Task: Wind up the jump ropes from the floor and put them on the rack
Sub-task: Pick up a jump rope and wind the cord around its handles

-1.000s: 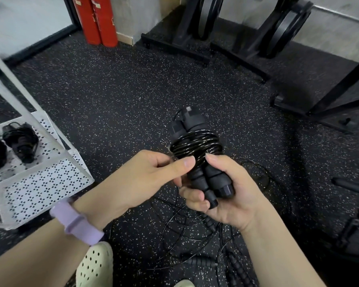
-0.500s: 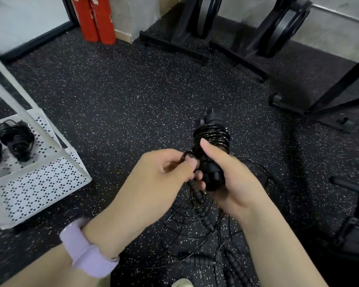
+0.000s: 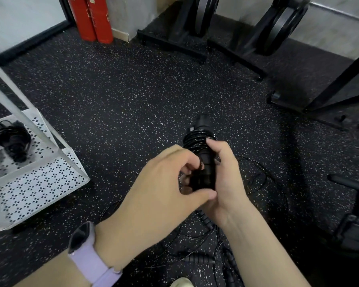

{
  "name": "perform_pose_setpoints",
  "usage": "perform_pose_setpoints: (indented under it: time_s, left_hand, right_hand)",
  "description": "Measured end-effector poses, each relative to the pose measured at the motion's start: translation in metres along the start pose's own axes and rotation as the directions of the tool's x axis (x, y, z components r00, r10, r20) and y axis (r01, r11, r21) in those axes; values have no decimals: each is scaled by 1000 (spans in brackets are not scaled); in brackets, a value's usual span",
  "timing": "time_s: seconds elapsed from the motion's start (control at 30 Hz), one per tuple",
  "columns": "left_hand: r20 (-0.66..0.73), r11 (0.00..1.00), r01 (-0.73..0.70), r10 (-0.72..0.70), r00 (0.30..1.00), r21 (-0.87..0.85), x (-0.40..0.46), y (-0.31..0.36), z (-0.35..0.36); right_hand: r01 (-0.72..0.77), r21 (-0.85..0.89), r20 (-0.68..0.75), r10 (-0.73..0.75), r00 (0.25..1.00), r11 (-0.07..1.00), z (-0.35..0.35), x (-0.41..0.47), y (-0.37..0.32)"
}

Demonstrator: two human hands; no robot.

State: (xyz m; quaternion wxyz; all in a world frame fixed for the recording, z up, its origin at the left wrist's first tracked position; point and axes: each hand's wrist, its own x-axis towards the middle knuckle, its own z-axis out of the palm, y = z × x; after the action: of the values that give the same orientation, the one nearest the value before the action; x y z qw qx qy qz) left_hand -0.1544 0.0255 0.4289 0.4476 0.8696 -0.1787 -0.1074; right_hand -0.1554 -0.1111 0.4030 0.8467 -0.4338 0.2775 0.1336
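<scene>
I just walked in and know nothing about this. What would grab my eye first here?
Dead centre, two hands work one wound jump rope: the right hand grips the black bundle, and the left hand pinches at its cord. On the left, a white perforated rack already holds a wound rope. More loose ropes lie tangled on the speckled floor below the hands.

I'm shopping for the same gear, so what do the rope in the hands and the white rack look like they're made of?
Jump rope: thin cord, glossy black, likely plastic-coated cable; the handles look like matte black plastic or rubber. White rack: probably painted sheet metal, matte, judging by its punched hole pattern and thin, crisp edges.
</scene>
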Motion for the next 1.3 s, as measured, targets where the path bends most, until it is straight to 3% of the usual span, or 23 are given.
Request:
perform_pose_setpoints:
  time_s: [0.2,0.47,0.63,0.8,1.0,1.3]
  left_hand:
    - [-129,993,-72,84,988,92,1,-2,-5]
    - [-66,986,-3,-8,998,-167,3,-6,-21]
    - [-59,985,-10,0,998,-171,2,-9,-18]
    - [-91,979,24,-43,995,-204,3,-10,-8]
    - [-50,946,118,-140,989,-302,8,-11,3]
    - [-73,934,270,-294,953,-233,7,-3,17]
  right_hand:
    - [-30,222,181,-11,983,975,1,-5,-8]
    - [15,49,216,-25,976,999,-4,6,4]
    - [130,191,70,-146,987,973,5,7,9]
    - [271,138,-134,-253,958,953,11,5,13]
    - [441,26,-377,-399,836,897,12,9,21]
    - [585,-238,-465,-620,632,775,12,3,22]
